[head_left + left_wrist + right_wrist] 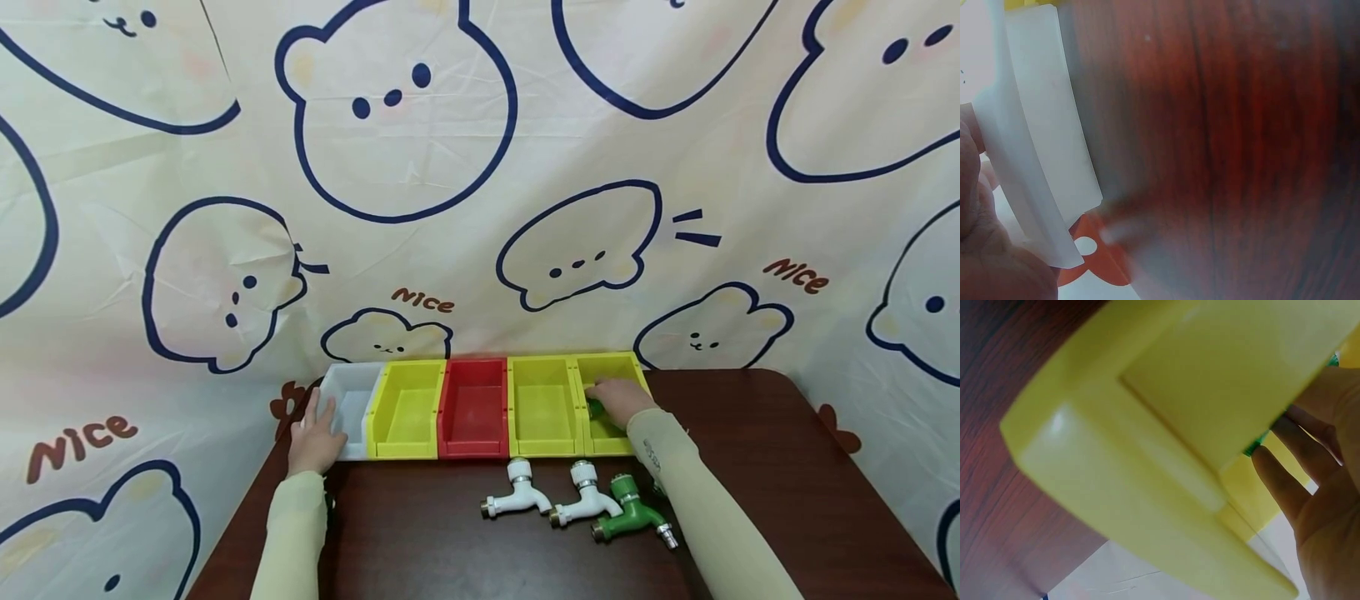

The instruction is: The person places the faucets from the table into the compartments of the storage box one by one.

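- At the row's right end: right hand (621, 400) down inside the end yellow bin (611, 367), fingertips at a green object (596, 408), mostly hidden. Bin wall blocks the right wrist view; cannot tell whether fingers grip it or only touch.
- At the row's left end: left hand (315, 442) resting against the white bin (358, 404), fingers apart and fairly straight.
- Between these two, left to right: yellow bin (408, 408), red bin (474, 408), second yellow bin (543, 408), all side by side.
- In front, right of centre, on the dark brown table (420, 533): white tap (519, 497), second white tap (588, 503), green tap (632, 517), lying close together; the green one nearest the right sleeve (678, 467).
- Behind: pale sheet (450, 250), cartoon outlines, lettering "Nice".
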### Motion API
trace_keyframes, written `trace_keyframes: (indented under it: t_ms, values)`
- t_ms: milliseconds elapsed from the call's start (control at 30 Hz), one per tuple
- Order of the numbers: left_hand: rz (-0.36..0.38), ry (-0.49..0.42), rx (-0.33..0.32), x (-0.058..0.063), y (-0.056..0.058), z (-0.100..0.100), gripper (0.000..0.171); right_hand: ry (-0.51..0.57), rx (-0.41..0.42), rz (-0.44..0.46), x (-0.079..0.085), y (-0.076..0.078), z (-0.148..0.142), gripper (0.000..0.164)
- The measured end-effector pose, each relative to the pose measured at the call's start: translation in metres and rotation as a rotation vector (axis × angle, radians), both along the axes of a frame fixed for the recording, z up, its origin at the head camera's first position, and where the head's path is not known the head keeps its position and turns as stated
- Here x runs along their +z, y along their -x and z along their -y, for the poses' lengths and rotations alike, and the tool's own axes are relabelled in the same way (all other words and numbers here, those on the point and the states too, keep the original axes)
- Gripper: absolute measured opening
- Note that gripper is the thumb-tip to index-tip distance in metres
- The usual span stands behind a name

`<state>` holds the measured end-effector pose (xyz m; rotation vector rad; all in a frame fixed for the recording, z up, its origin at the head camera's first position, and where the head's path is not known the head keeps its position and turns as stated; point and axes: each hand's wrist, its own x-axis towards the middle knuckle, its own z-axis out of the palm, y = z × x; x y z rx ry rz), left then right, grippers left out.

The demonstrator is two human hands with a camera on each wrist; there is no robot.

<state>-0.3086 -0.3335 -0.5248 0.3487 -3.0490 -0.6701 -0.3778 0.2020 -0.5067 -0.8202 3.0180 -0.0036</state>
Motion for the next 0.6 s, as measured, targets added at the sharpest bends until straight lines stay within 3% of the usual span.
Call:
trace_keyframes:
  t_ms: [600]
  values:
    - [0.001, 0.000, 0.004, -0.0022, 0.0008, 0.0007, 0.078, 0.045, -0.070, 0.086, -0.0043, 0.0008, -0.0024, 0.047]
